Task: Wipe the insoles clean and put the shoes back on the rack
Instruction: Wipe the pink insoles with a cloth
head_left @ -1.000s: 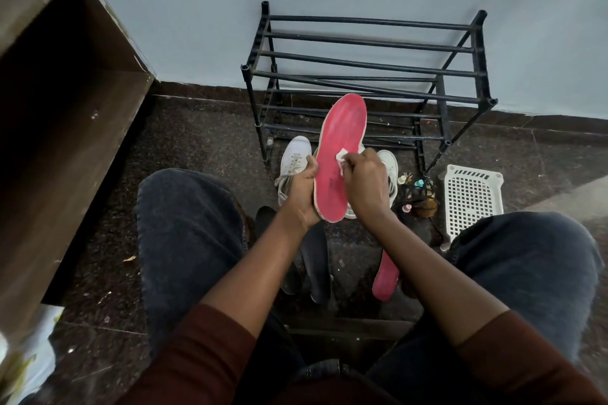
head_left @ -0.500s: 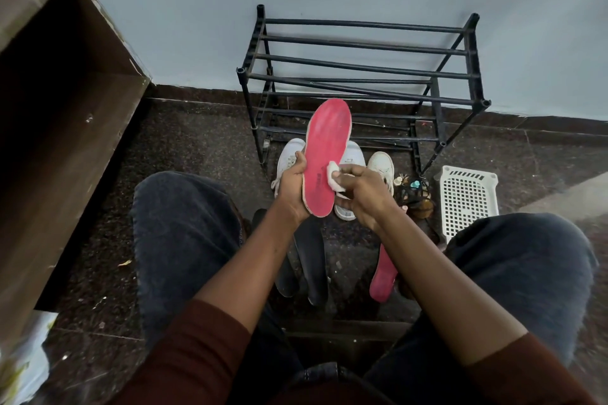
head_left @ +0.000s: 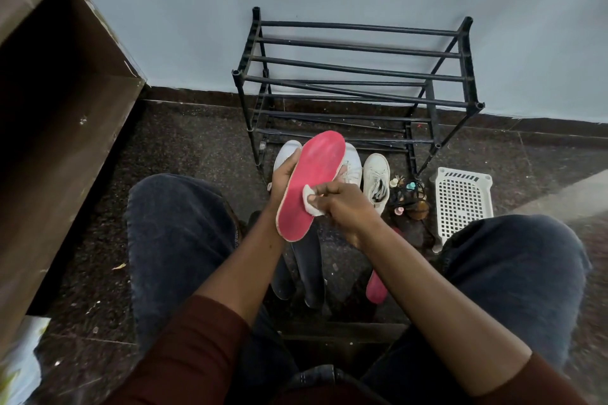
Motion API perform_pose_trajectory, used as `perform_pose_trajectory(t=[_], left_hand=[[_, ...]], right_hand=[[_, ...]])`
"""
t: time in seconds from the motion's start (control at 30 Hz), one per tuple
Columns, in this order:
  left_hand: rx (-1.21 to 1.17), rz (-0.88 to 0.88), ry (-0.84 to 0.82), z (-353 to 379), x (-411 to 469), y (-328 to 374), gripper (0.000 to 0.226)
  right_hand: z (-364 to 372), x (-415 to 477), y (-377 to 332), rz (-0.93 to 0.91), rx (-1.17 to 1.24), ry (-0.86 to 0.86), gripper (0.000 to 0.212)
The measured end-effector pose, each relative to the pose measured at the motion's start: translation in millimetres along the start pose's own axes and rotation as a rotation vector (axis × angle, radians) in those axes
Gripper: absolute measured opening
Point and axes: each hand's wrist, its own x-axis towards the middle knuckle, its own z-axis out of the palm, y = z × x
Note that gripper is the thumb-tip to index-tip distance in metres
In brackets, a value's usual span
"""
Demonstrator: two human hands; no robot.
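Note:
My left hand grips the left edge of a pink insole, held tilted above the floor between my knees. My right hand pinches a small white wipe and presses it on the insole's lower half. White sneakers stand on the floor just behind the insole, partly hidden by it. A second pink insole lies on the floor under my right forearm, next to two dark insoles. The black shoe rack stands bare against the wall.
A white perforated basket lies on the floor to the right of the rack, with a heap of small bottles and a dark tangle beside it. A brown open cabinet fills the left side. My knees flank the working spot.
The insole has come down and tilted with its toe to the right. My right hand has slid the wipe from the insole's middle toward its heel end.

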Motion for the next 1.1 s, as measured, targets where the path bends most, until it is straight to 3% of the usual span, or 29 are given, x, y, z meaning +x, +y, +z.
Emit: perform_pose_trajectory(t=[0.1, 0.2, 0.3, 0.37, 0.43, 0.5, 0.63, 0.73, 0.9, 0.93, 1.03, 1.1], left_hand=[[-0.056, 0.011, 0.037, -0.6, -1.4, 0.4, 0.054], [-0.102, -0.038, -0.005, 1.1, -8.7, -0.1, 0.054], [-0.169, -0.065, -0.081, 7.0, -17.5, -3.4, 0.048], [-0.116, -0.047, -0.126, 15.9, -23.3, -2.0, 0.046], [-0.049, -0.098, -0.13, 10.4, -17.7, -2.4, 0.072], [-0.077, -0.094, -0.166, 6.9, -15.3, -1.0, 0.068], [0.024, -0.019, -0.056, 4.6, -13.5, -0.7, 0.037], [0.055, 0.027, 0.06, 3.8, -8.8, -2.0, 0.02], [0.092, -0.016, 0.089, 16.7, -13.6, -1.0, 0.035], [0.131, -0.001, 0.145, 17.4, -15.6, -1.0, 0.031], [0.112, 0.058, 0.334, 8.2, -11.2, -5.3, 0.052], [0.029, 0.053, 0.325, 6.5, -12.1, -6.6, 0.052]], right_hand=[[-11.5, 1.9, -4.4, -0.136, -0.053, 0.167, 0.015], [-25.9, 13.8, -13.9, -0.194, -0.017, 0.295, 0.011], [-37.4, 26.2, -18.1, -0.244, -0.26, 0.409, 0.004], [-41.3, 29.0, -19.0, -0.315, -0.353, 0.402, 0.013], [-40.1, 28.3, -21.4, -0.403, -0.457, 0.367, 0.033], [-37.4, 29.0, -21.7, -0.474, -0.561, 0.366, 0.044], [-35.4, 28.2, -18.0, -0.507, -0.678, 0.429, 0.032], [-31.4, 26.0, -10.7, -0.437, -0.801, 0.357, 0.027], [-19.1, 17.4, 0.4, -0.384, -0.811, 0.3, 0.027], [-17.4, 14.6, 1.2, -0.377, -0.795, 0.284, 0.027], [-9.6, 6.0, 7.1, -0.399, -0.79, 0.183, 0.024], [-5.0, 1.7, 11.8, -0.427, -0.821, 0.15, 0.022]])
